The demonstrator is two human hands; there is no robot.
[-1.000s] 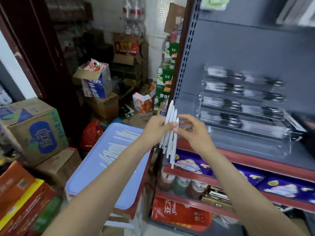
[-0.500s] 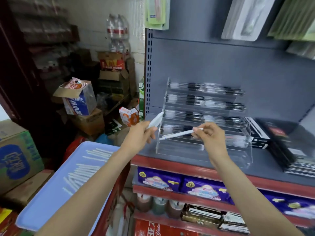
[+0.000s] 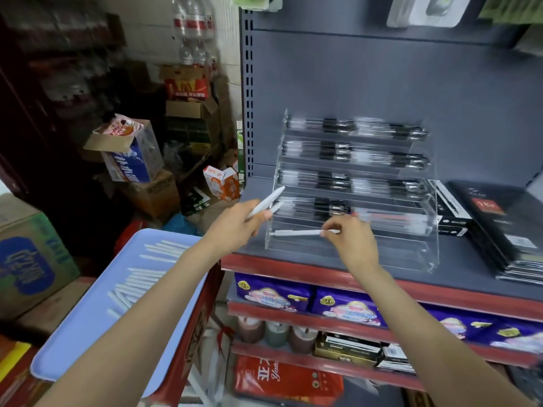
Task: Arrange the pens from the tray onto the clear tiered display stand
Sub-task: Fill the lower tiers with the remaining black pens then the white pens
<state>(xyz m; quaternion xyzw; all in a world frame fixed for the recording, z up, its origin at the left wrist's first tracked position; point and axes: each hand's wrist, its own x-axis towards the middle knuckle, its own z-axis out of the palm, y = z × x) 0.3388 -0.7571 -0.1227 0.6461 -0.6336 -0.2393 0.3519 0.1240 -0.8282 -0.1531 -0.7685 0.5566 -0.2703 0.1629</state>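
The clear tiered display stand [image 3: 423, 259] sits on the grey shelf, its upper tiers filled with black-grip pens. My right hand [image 3: 351, 240] pinches one white pen [image 3: 296, 232] by its right end and holds it level against a lower tier at the stand's left front. My left hand [image 3: 239, 223] grips a small bundle of white pens [image 3: 271, 199], their tips pointing up and right, just left of the stand. Lower left, the light blue tray [image 3: 88, 333] carries several more white pens [image 3: 138, 277] in rows.
Black boxed goods [image 3: 505, 227] are stacked right of the stand on the shelf. The red shelf edge [image 3: 323, 276] runs below it, with purple packets and bottles underneath. Cardboard boxes [image 3: 29, 259] crowd the floor at left and back.
My right hand drew one pen from the bundle and carried it down to the stand's lower tier. The left hand keeps the rest. The view swung right, toward the shelf.
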